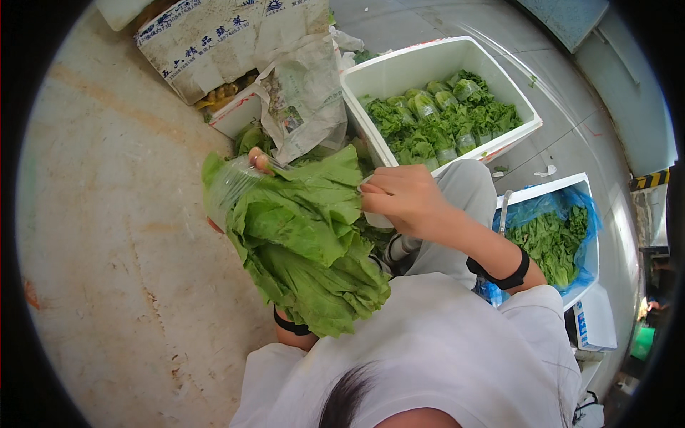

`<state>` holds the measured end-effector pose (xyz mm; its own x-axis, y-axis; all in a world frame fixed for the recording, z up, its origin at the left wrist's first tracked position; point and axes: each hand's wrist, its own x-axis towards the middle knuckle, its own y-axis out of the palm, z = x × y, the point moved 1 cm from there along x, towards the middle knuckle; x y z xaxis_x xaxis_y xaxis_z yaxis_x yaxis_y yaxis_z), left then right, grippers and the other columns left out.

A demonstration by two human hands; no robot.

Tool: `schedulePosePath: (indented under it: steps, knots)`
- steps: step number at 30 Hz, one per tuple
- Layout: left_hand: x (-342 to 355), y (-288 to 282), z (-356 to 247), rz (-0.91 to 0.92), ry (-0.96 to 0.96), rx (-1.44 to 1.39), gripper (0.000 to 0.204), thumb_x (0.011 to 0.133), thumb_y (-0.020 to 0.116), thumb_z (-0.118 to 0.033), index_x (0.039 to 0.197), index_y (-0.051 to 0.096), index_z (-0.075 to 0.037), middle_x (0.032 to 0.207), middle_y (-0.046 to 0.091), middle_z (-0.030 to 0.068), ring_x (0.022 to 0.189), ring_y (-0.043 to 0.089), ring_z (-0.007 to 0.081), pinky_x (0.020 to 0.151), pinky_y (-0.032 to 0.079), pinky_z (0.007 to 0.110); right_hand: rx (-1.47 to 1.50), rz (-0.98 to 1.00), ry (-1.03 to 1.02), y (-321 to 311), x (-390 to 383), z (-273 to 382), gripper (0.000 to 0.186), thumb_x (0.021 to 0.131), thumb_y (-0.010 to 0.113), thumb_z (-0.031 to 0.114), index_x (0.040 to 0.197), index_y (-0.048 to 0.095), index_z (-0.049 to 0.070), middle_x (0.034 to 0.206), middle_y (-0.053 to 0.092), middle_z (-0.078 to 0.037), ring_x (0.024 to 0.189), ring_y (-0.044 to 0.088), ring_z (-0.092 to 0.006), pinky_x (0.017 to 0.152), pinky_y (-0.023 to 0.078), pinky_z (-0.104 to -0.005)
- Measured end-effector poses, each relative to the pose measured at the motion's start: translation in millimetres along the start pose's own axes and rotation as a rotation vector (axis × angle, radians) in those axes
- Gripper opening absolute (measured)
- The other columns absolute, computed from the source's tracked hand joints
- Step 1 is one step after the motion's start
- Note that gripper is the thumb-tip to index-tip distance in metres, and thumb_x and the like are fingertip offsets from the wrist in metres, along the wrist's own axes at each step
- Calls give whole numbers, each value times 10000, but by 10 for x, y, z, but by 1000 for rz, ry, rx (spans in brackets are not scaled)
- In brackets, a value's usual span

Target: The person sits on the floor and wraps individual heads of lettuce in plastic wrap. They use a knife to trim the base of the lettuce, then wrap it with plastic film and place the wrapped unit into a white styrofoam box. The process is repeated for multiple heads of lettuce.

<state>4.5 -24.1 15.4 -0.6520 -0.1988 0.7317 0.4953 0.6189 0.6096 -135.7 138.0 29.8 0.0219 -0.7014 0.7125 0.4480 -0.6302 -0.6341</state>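
A large bunch of green leafy lettuce [300, 221] lies across in front of me, its stem end at the left wrapped in clear plastic film [234, 187]. My left hand [259, 160] is closed round the wrapped end from beneath. Only some fingertips of it show; the leaves cover the rest. At the bunch's right edge my right hand [408, 196] is closed, thumb and fingers pinched on the rim of a leaf. Below those fingers a pale, whitish thing [377, 218] shows, too hidden to name.
A white foam box [439, 53] of film-wrapped lettuce stands beyond my knee. Another, blue-lined foam box [594, 246] with loose greens is at the right. Crumpled newspaper [303, 107] and a stained printed carton [228, 50] lie ahead. A worn pale surface [121, 235] spans the left.
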Motion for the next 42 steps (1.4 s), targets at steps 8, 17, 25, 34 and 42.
schedulePosePath:
  steps: [8,17,25,34,42]
  knots:
    - [157,-90,-37,-92,43,129,765,802,525,-549,1358,322,-65,1338,383,168,1238,363,292,1045,285,440,139,-54,83,-1,-20,26,287,739,587,19,992,593,156,557,414,-35,481,461,-201,410,351,-328]
    - [67,-96,11,-95,19,183,830,765,550,-587,1368,303,-73,1338,367,196,1251,339,322,1058,258,461,129,48,-22,-43,-114,-23,249,720,564,-12,942,597,97,542,433,-50,478,486,-221,414,371,-343]
    - [117,-14,-21,-106,38,194,889,732,572,-621,1377,286,-81,1337,352,221,1263,318,348,1071,235,480,70,575,482,673,-861,-406,231,827,527,136,1046,602,147,566,560,-133,480,539,-281,461,417,-383]
    - [-82,-103,112,-250,35,325,954,670,614,-661,1376,295,-104,1317,352,244,1231,322,376,1048,243,486,-236,197,642,666,-1509,-1288,310,776,559,82,1084,530,73,835,583,-141,844,546,-313,725,441,-381]
    - [-112,-201,43,-72,-93,365,853,541,732,-646,1159,432,-138,1179,452,239,1013,403,331,871,311,450,-358,413,566,785,-1768,-1289,349,710,621,62,1051,547,59,868,576,-123,914,535,-284,810,428,-398]
